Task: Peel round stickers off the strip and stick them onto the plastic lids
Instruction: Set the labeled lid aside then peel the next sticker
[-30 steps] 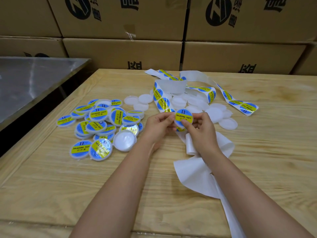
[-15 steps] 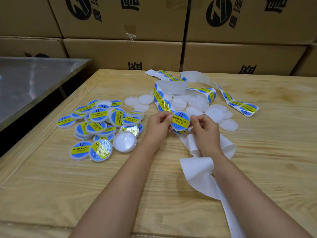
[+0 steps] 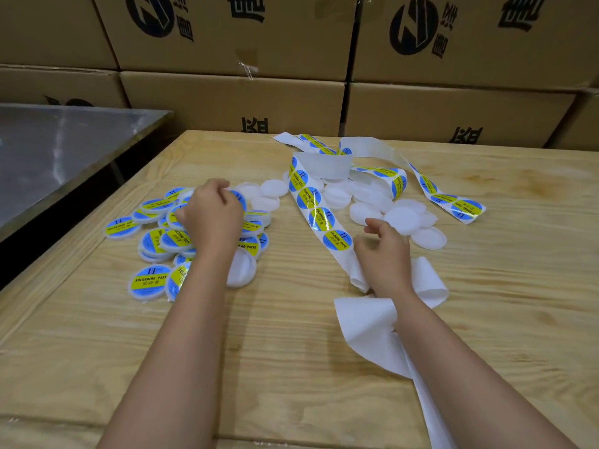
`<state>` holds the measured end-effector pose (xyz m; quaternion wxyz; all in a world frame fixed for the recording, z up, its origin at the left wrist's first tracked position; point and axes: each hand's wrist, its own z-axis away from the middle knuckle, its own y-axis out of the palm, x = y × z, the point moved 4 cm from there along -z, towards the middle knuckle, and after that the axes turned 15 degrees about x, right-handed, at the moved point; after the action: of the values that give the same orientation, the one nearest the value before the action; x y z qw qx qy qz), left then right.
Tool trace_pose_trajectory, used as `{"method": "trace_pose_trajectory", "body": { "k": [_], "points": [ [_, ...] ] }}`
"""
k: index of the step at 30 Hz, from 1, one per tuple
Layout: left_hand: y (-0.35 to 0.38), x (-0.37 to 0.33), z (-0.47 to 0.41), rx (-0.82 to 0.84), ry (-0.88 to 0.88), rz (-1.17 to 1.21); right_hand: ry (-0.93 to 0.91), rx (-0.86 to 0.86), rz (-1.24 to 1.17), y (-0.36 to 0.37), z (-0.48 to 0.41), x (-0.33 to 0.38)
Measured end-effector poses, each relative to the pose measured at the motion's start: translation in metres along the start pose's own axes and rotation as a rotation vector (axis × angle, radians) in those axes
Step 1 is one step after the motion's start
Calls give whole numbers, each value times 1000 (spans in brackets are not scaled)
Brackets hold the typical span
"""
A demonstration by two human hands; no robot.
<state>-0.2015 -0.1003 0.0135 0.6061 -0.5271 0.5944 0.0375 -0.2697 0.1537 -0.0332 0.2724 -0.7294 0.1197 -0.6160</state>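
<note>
My left hand hovers over the pile of stickered lids at the left, fingers curled round a blue-and-yellow stickered lid that is mostly hidden behind them. My right hand hangs loosely curled and holds nothing. It sits just right of the lowest sticker on the sticker strip. That strip runs back up to a loop among the plain white lids. The peeled white backing paper curls under my right wrist.
The wooden table carries everything. A second length of strip lies at the right. Cardboard boxes are stacked along the far edge. A metal tabletop stands at the left across a dark gap.
Both hands held a stickered lid at the centre. My left hand has carried it left over the stickered pile. My right hand has let go and stays by the strip.
</note>
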Motion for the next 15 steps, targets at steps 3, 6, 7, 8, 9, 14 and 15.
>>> {"method": "trace_pose_trajectory", "body": {
  "k": [3, 6, 7, 8, 9, 14, 15],
  "points": [
    [-5, 16, -6, -1, -122, -181, 11, 49, 226, 3, -2, -1],
    [-5, 24, -9, -3, -164, -300, 21, 113, 440, 8, -5, -4],
    [-5, 26, -9, 3, -166, -330, 15, 123, 465, 9, -5, -5],
    [-5, 27, -10, 14, -169, -355, 14, 126, 459, 10, -5, -5],
    [-4, 28, -10, 27, -174, -375, 15, 124, 436, 10, -4, -5],
    [-8, 19, -7, -36, -84, -364, -7, 102, 411, 11, -4, -3],
    [-7, 11, -5, -66, 8, -337, -11, 98, 410, 11, -4, -3]
  ]
}}
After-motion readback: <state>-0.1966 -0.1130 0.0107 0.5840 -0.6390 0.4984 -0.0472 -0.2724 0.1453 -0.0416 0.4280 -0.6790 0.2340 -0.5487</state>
